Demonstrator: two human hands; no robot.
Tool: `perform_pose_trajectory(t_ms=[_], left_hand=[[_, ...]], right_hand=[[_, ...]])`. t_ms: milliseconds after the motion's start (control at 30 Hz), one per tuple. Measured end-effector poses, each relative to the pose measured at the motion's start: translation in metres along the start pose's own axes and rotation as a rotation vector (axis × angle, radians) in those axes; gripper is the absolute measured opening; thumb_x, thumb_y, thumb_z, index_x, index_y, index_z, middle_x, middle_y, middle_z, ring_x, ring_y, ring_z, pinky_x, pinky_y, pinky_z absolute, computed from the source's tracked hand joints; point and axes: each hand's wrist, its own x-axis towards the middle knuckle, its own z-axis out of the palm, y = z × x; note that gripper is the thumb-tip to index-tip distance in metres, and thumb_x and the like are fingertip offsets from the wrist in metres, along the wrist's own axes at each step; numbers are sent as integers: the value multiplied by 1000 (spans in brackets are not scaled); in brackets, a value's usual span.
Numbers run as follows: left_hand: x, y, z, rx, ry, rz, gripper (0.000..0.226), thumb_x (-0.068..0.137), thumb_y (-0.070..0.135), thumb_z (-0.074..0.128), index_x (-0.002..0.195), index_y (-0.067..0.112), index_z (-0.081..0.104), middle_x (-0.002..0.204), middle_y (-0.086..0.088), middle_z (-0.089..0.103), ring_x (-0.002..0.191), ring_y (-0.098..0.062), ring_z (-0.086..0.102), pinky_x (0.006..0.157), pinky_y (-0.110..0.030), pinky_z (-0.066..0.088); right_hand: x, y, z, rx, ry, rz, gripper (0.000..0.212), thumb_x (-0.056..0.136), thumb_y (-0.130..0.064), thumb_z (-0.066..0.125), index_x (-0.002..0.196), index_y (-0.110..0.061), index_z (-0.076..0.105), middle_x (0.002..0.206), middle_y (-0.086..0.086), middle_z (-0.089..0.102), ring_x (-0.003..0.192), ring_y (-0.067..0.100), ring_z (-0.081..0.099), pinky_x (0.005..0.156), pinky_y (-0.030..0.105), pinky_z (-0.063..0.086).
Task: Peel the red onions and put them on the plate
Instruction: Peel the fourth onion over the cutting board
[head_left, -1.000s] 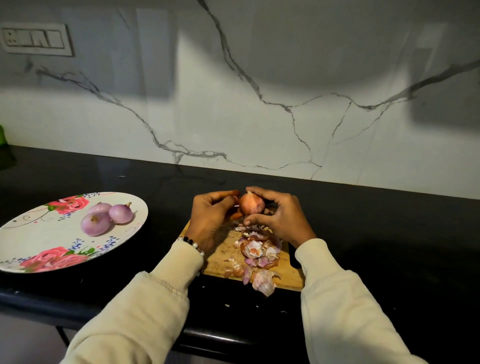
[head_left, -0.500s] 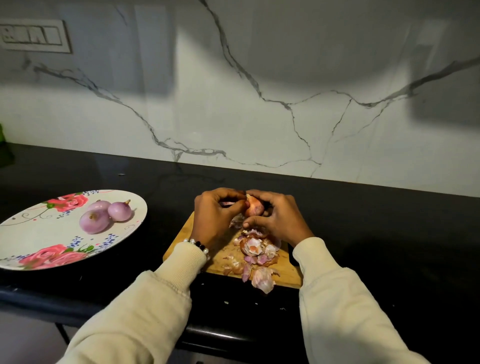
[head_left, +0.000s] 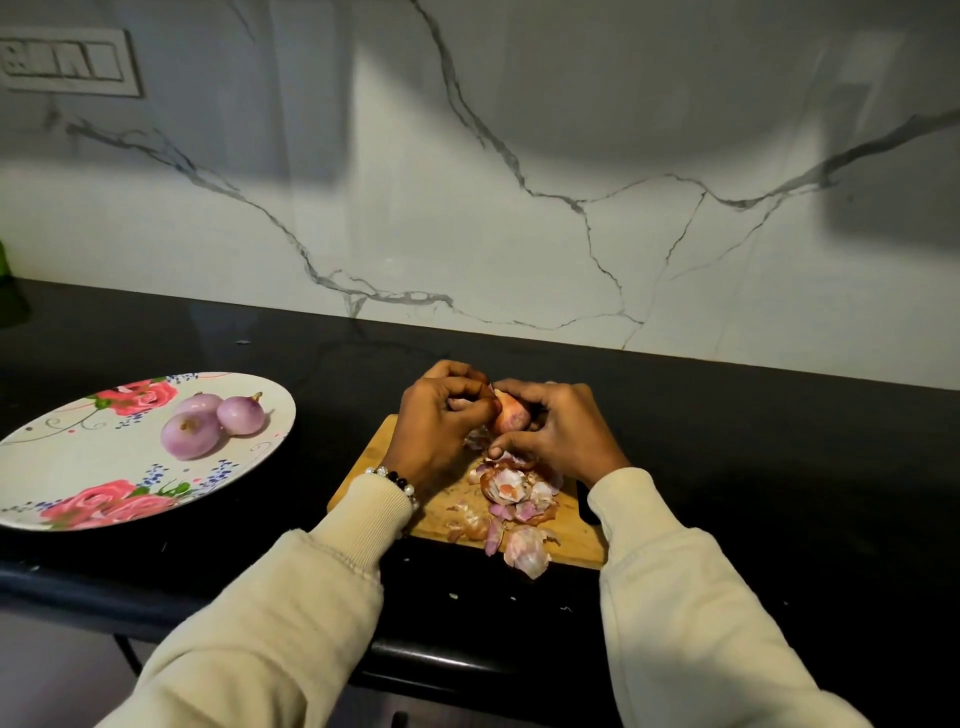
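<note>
Your left hand (head_left: 441, 415) and right hand (head_left: 556, 431) both curl around the red onion (head_left: 511, 415), hiding most of it above the cutting board (head_left: 576, 540).

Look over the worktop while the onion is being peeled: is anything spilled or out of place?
Mostly tidy. One onion skin hangs over the cutting board's front edge, and small flecks lie on the black counter just in front. The peeled onions sit on the plate.
</note>
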Motion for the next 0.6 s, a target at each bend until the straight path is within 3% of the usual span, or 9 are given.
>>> perform_pose_trajectory(t_ms=[167,333,500,600], left_hand=[[2,-3,3,127,-36,14,11,90,7,62,80,11,67,113,5,49,95,-6,57,73,-10,49],[3,-1,-1,164,-84,10,8,92,11,61,88,10,67,120,4,43,102,-1,50,75,-5,44],[1,3,-5,53,-75,-18,20,93,13,60,77,25,65,118,4,45,109,-4,49,92,-23,45],[2,5,-5,23,-37,-24,18,89,10,64,77,23,67,108,4,54,102,-9,56,87,-24,49]], right_hand=[[-1,-1,0,37,0,1,71,68,-18,90,133,-16,62,122,7,67,111,11,57,96,21,46],[0,1,2,107,31,22,70,67,-17,90,132,-15,63,125,4,67,117,14,60,102,26,49],[2,6,-1,136,71,54,72,66,-16,90,132,-14,62,127,6,66,119,16,59,104,31,50],[3,7,-2,145,80,61,72,66,-16,90,133,-14,62,128,6,65,120,17,59,104,33,50]])
